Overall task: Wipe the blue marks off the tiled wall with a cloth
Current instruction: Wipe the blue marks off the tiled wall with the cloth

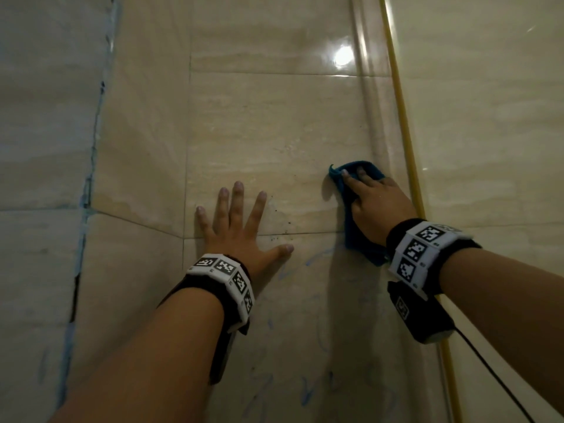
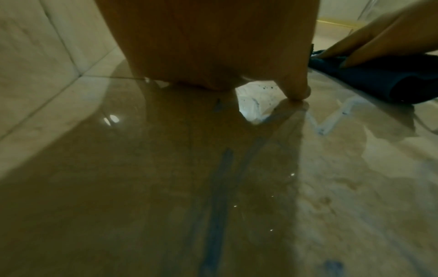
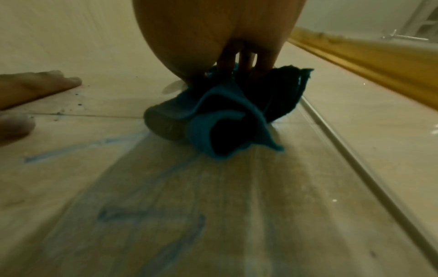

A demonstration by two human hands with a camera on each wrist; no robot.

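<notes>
R hand (image 1: 377, 206) presses the blue cloth (image 1: 351, 224) flat against the tiled wall (image 1: 274, 123), fingers (image 1: 351, 181) extended over its upper part, not clenched. In head view the cloth's long axis runs up-down the wall w/ a slight lean: top edge by the fingertips, lower end trailing under the wrist near the wristband (image 1: 424, 251). It sits just left of the yellow trim strip (image 1: 409, 154) and above-right of the blue marks (image 1: 317, 257).

L hand (image 1: 238, 221) lies flat on the wall, fingers spread and released, holding nothing, thumb pointing toward the cloth but apart from it.

R wrist view shows what head view doesn't: the cloth (image 3: 220, 120) is bunched in folds at its lower end, lighter blue edge curled up, w/ smeared blue marks (image 3: 151, 215) on the tile below; how firmly the fingers bear on it is hard to tell there, prob. just pressing. L wrist view shows a zigzag blue line (image 2: 331, 120) and a long blue streak (image 2: 220, 187) beneath the palm, plus dark specks near the thumb (image 2: 296, 88).
</notes>
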